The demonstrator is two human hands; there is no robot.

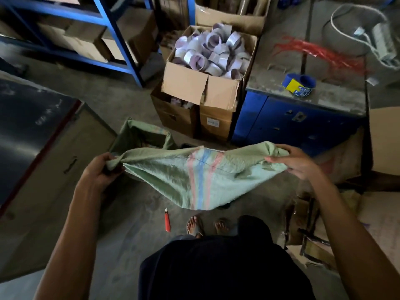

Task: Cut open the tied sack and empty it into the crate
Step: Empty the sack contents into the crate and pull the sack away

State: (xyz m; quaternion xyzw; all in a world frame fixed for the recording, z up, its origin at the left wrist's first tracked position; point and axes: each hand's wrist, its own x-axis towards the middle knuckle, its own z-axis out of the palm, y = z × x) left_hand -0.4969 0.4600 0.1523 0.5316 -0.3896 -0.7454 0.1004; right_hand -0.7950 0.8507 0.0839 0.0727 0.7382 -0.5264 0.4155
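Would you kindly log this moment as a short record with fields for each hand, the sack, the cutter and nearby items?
left hand: gripping one bunched end of the sack
right hand: holding the opposite end
sack: green woven, pink and blue stripes, limp, stretched in the air between both hands
cutter: red, lying on the floor near the feet, untouched
lined container: behind the sack, contents unclear
cardboard box: open, full of tape rolls
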